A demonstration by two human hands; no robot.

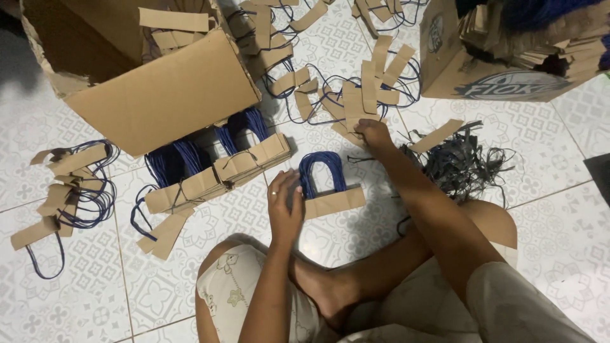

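Observation:
I sit cross-legged on a white patterned tile floor [559, 228]. My left hand [284, 206] rests on a small stack of brown cardboard strips with blue cord loops [330, 190], holding its left end. My right hand [373, 134] reaches forward and pinches a loose cardboard strip in a scattered pile of strips and cords [356, 95]. Two tied bundles of the same handles [219, 171] lie to the left of my left hand.
An open cardboard box [159, 95] lies at the upper left, another box of strips [502, 57] at the upper right. A heap of dark thin straps [460, 162] sits right of my right arm. More loose handles [70, 190] lie at far left.

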